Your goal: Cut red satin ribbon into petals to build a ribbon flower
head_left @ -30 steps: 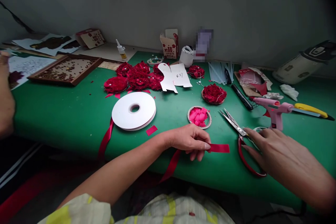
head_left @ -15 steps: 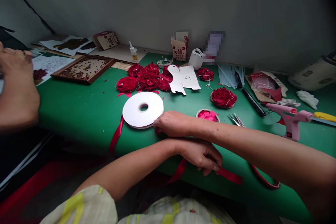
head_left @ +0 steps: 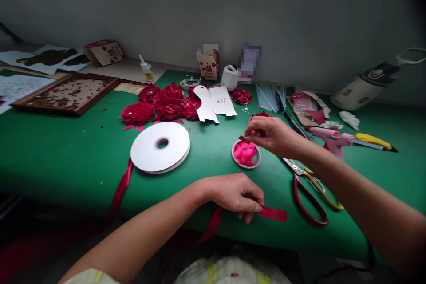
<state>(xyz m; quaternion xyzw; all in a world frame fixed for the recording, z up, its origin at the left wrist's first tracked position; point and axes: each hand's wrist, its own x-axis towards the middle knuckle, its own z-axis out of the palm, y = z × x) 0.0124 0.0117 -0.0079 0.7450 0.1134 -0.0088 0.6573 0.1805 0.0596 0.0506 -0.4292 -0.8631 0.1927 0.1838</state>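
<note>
— Ribbon point(head_left: 272, 213), red, is pinched under my left hand point(head_left: 233, 194) at the near edge of the green table point(head_left: 66, 155); thumb and fingers are closed on it, and its cut end pokes out flat toward 3 o'clock. The long tail drops over the edge at about 7 o'clock.

— And your right hand?

— My right hand point(head_left: 268, 135) hovers at 1 o'clock from the small round dish point(head_left: 246, 154) of pink pieces, fingertips drawn together on a small red scrap right over the dish rim.

— What crowds you?

— Scissors point(head_left: 308, 188) with red handles lie just beside my right forearm, at 3 o'clock from the left hand, blades pointing to 11. The pink glue gun point(head_left: 328, 138) stands behind my wrist. The white ribbon spool point(head_left: 160, 146) sits at 10 o'clock from my left hand, well apart, with bare green between us. Red fabric flowers point(head_left: 159, 104) cluster farther back at 11.

— Open room?

— The widest bare stretch runs along the near edge toward 9 o'clock.
</note>
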